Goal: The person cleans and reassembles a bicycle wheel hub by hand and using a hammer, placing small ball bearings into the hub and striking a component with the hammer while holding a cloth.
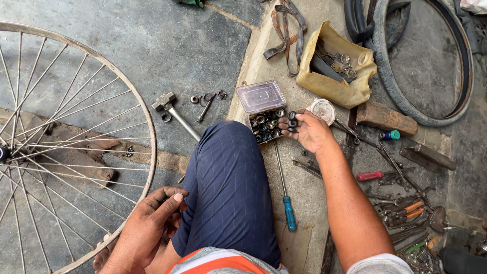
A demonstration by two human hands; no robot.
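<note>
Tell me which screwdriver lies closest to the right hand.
The blue-handled screwdriver: its long shaft starts just below the right hand, beside the knee. The red-handled screwdriver lies farther right, beyond the forearm.

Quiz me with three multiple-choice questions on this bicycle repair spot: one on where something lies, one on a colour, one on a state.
1. Where is the hammer?
A. beside the spoked wheel
B. in the yellow bag
C. on the tyre

2. What colour is the long screwdriver's handle?
A. red
B. blue
C. green

3. How is the small parts box?
A. lid shut
B. lid open
C. upside down

A: it lies just right of the rim.
B: the handle is blue.
B: the clear lid is swung back while the right hand reaches in.
</note>
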